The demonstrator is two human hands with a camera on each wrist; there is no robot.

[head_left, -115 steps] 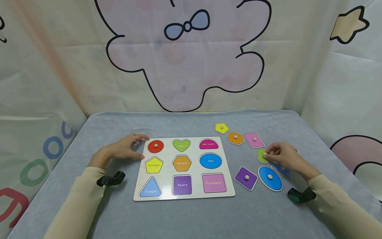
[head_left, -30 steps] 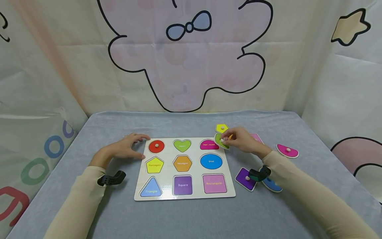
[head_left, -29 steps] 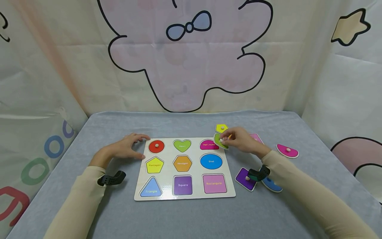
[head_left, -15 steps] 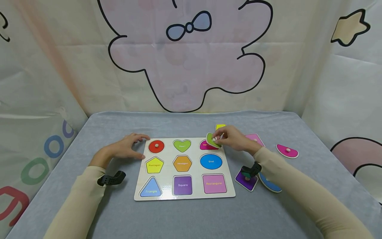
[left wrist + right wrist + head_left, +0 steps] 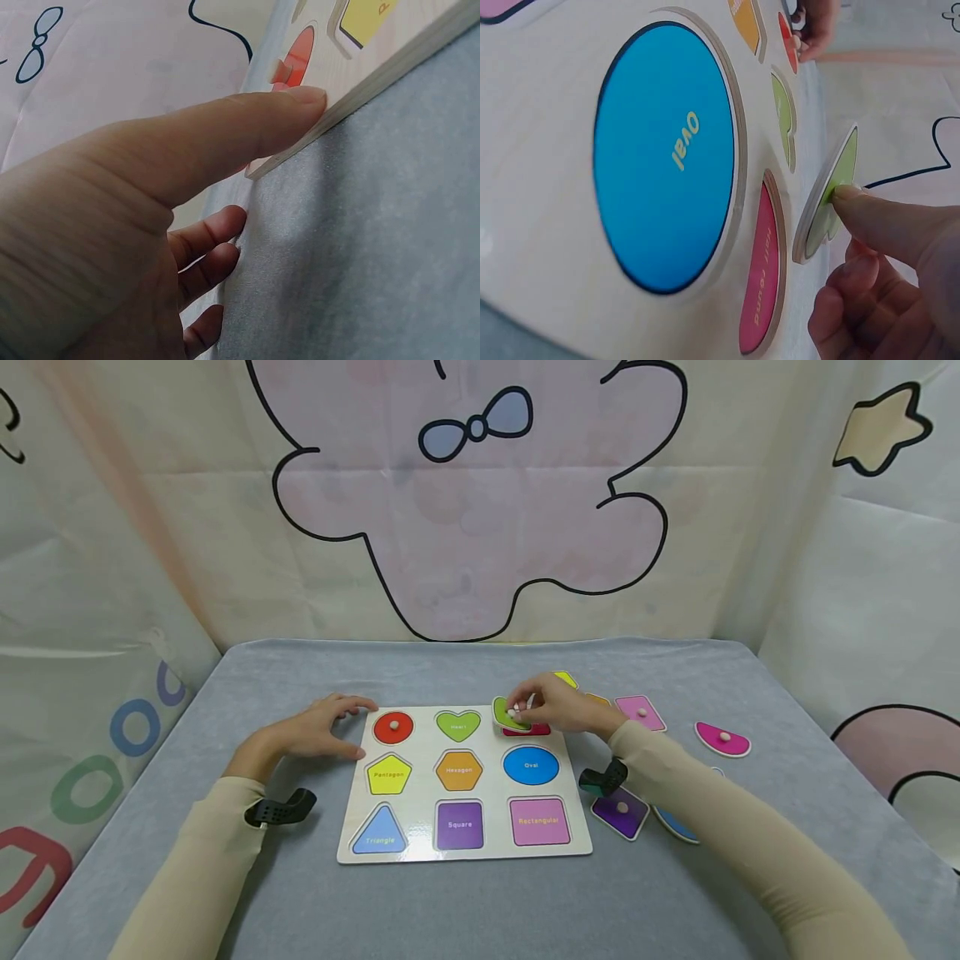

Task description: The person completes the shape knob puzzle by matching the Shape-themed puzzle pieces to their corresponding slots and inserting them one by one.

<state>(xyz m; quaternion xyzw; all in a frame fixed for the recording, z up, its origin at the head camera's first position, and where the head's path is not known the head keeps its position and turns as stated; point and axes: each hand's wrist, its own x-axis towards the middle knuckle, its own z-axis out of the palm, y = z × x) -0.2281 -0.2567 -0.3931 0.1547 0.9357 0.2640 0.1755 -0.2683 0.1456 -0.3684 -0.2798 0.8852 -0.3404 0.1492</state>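
A white puzzle board (image 5: 420, 810) with shaped, labelled recesses lies on the table. My right hand (image 5: 558, 703) pinches the knob of a green heart puzzle piece (image 5: 504, 713), tilted above the board's far edge. In the head view the piece overlaps part of the half round recess (image 5: 536, 730), right of the heart recess (image 5: 457, 725). The right wrist view shows the green piece (image 5: 832, 195) raised off the board. My left hand (image 5: 318, 731) stays at the board's far left corner, thumb (image 5: 300, 105) on its edge. Beside it a red circle piece (image 5: 393, 727) sits in its recess.
Loose knobbed pieces lie right of the board: a purple square (image 5: 621, 813), a pink rectangle (image 5: 641, 712), a magenta half round (image 5: 723, 739). A blue oval (image 5: 678, 827), a yellow piece (image 5: 566, 678) and an orange piece (image 5: 598, 699) are partly hidden by the right arm and hand.
My right hand has picked the green heart up from among the loose pieces and carried it left over the board's far edge. My left hand has kept its place.
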